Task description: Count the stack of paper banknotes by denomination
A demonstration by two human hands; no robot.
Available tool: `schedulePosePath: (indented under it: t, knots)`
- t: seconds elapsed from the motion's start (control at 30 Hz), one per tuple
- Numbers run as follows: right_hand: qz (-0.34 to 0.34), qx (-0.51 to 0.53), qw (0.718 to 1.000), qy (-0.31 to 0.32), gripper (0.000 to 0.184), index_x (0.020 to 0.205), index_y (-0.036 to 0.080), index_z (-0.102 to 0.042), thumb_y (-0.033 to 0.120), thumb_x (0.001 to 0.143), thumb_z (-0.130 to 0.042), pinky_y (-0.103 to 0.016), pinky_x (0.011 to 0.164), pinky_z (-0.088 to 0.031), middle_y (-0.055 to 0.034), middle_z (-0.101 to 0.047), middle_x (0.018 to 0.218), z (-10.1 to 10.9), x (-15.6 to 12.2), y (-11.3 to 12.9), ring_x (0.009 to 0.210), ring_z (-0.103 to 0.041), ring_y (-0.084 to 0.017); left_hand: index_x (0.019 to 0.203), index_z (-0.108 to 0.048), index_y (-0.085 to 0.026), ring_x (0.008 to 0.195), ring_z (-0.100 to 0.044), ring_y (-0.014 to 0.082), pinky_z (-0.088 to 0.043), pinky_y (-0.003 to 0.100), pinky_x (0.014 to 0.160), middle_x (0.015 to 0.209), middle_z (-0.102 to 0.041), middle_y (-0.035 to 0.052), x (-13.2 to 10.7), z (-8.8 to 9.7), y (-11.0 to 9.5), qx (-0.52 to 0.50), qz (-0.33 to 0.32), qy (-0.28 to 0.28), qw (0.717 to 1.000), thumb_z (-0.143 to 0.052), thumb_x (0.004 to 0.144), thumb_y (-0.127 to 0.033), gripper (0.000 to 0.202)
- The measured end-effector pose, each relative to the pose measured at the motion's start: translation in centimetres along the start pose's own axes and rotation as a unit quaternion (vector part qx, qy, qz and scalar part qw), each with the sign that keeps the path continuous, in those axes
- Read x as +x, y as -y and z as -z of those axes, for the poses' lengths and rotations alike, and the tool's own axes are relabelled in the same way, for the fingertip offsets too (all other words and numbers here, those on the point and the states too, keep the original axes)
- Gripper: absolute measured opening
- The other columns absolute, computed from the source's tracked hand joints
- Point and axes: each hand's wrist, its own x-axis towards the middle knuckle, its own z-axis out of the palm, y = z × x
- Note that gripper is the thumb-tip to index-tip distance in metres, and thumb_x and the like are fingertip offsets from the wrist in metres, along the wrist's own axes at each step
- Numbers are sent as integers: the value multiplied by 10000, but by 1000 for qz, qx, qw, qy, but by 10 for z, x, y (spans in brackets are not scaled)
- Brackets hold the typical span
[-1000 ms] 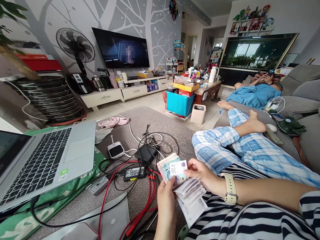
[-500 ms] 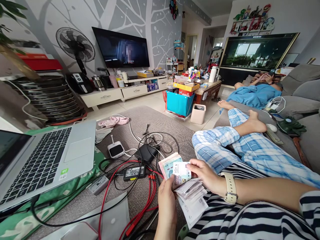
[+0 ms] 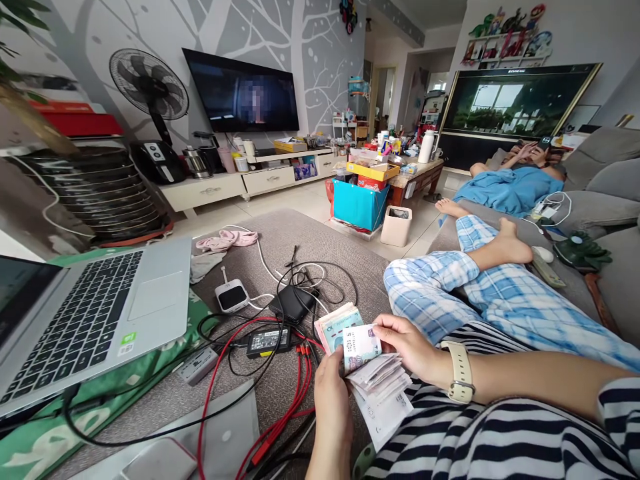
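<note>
Grey sofa [image 3: 320, 240] is spreading toward twelve. Left hand [image 3: 331, 397] is gripping notes [image 3: 338, 328], their length running eleven-to-five; right hand [image 3: 413, 350], at its two o'clock, is pinching one's edge.

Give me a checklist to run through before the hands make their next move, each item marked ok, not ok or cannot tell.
1. Left hand gripping the banknotes: ok.
2. Right hand has fingers on the note marked 5: ok, at its upper right corner.
3. Banknotes squared into one neat stack: not ok; edges are splayed and several hang lower.
4. Red cables clear of the left hand: cannot tell; they run close beside it.
5. Full number of banknotes readable: cannot tell; they overlap.
</note>
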Motion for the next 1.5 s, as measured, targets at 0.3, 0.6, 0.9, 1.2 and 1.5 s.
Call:
schedulePosePath:
  t: [0.3,0.6,0.9,1.2,1.5]
  knots:
    - [-1,-14,1000,-3,324,746,162,-552,482,775,-594,-227,491,-259,38,-438,602,1,1,-1,537,-369,-92,944,-680,-81,945,-642,246,-469,326,859,925,-715,114,-5,-5,-6,5,5,0,1000,-624,688,-257,316]
    - [3,13,1000,1,295,745,164,-550,452,781,-604,-232,527,-298,30,-453,627,2,1,-2,575,-395,-103,946,-673,-75,906,-649,244,-486,327,812,913,-715,111,-10,-9,-9,-8,14,4,1000,-607,685,-222,306]
    - [12,9,1000,6,287,731,154,-547,429,806,-583,-223,516,-282,35,-436,611,4,0,-3,564,-378,-93,1012,-657,-76,960,-638,237,-465,333,873,980,-708,116,-8,-8,-7,-17,25,21,999,-594,687,-199,353]
    - [3,-13,1000,0,295,711,161,-553,441,799,-584,-219,481,-274,37,-436,581,2,-2,-1,530,-369,-89,1013,-655,-83,928,-646,231,-455,344,880,949,-712,108,-5,-5,-3,-14,25,28,999,-599,693,-214,350]
    - [-2,-29,999,41,371,723,154,-557,486,865,-469,-226,473,-290,10,-540,509,4,-1,-5,471,-430,-92,981,-668,-101,994,-623,230,-431,325,913,1008,-701,102,-4,-3,-1,-12,20,26,999,-633,692,-270,337]
